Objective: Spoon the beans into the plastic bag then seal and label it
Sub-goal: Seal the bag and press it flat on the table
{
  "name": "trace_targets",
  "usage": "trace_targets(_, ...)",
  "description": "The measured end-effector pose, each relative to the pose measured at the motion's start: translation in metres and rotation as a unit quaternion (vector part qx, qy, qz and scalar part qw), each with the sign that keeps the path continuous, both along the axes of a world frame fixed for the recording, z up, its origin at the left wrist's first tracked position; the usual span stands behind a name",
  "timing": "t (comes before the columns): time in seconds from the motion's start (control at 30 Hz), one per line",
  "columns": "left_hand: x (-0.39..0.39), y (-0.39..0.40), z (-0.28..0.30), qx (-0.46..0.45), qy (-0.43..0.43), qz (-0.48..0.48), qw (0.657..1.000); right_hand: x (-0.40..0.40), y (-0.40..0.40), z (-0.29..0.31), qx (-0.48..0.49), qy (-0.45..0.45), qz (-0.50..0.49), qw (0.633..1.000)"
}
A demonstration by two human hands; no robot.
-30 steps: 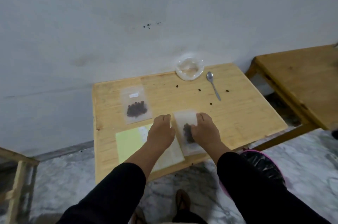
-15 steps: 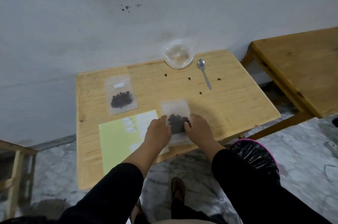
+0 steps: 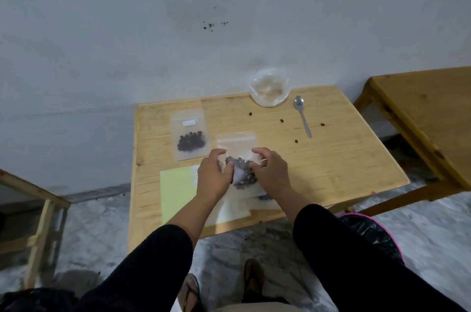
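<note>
A clear plastic bag with dark beans in its lower part lies on the small wooden table. My left hand pinches its left side and my right hand grips its right side, fingers curled on the plastic. A second bag with beans and a white label lies flat at the back left. The spoon rests at the back right, next to an empty clear bowl. A yellow-green label sheet lies under my left wrist.
Several loose beans are scattered near the spoon. A second wooden table stands to the right. A bin with a black liner sits on the floor at the right, and a wooden frame stands at the left.
Both hands have gone from pressing flat on the bag to pinching its sides around the beans. The bag's lower part is now bunched up between the fingers.
</note>
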State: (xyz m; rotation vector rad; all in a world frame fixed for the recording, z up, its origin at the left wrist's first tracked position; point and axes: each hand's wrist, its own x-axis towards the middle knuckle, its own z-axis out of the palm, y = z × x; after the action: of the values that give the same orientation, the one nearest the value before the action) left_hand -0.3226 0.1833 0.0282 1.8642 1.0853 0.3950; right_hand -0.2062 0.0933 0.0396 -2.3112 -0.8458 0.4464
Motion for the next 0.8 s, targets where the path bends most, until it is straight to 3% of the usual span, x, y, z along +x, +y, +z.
trace_targets(0.17,-0.048,0.030,0.006,-0.094,-0.028,0.028,0.995,-0.043,0.031,0.002,0.021,0.029,0.051,0.998)
trace_targets(0.33,-0.103,0.054,-0.008,-0.114,-0.047,0.047,0.991,-0.089,0.057,-0.009,0.010,0.060,0.113,0.992)
trace_targets(0.6,-0.155,0.070,-0.024,-0.136,-0.040,0.102,0.985,-0.104,0.065,-0.046,-0.067,0.023,0.016,0.997)
trace_targets(0.8,-0.162,0.072,-0.030,-0.139,-0.042,0.097,0.985,-0.109,0.073,-0.053,-0.066,0.018,-0.009,0.998)
